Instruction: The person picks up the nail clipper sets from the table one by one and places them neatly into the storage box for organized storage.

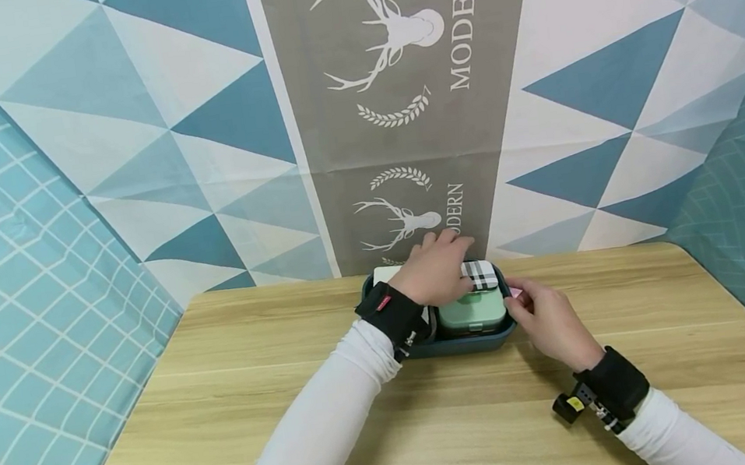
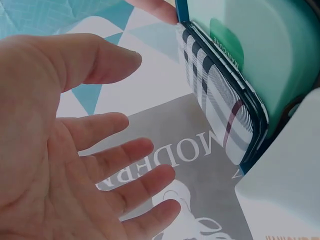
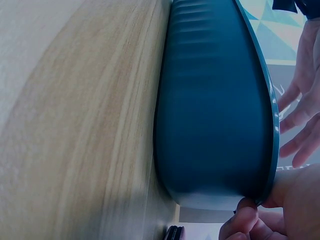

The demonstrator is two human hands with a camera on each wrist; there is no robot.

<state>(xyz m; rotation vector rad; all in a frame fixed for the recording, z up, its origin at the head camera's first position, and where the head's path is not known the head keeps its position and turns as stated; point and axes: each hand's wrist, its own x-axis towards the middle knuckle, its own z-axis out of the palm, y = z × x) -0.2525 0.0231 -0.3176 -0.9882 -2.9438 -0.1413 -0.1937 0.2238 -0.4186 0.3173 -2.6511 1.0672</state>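
Observation:
A dark blue rectangular basin [image 1: 461, 346] stands at the table's back edge with several items packed in it. Inside it are a mint-green case [image 1: 473, 312], a black-and-white plaid folding case [image 2: 220, 100] upright against the wall, and a white box [image 2: 282, 172]. My left hand [image 1: 433, 272] hovers over the basin, fingers spread and apart from the plaid case in the left wrist view. At the basin's right end, my right hand [image 1: 554, 322] pinches the rim between thumb and fingers; the right wrist view shows the thumb at the corner.
The wooden table [image 1: 263, 420] runs up to a patterned backdrop [image 1: 394, 127] right behind the basin. Blue tiled-print sheets [image 1: 3, 273] hang at both sides. A small pink thing [image 1: 516, 292] shows beside the right fingers, partly hidden.

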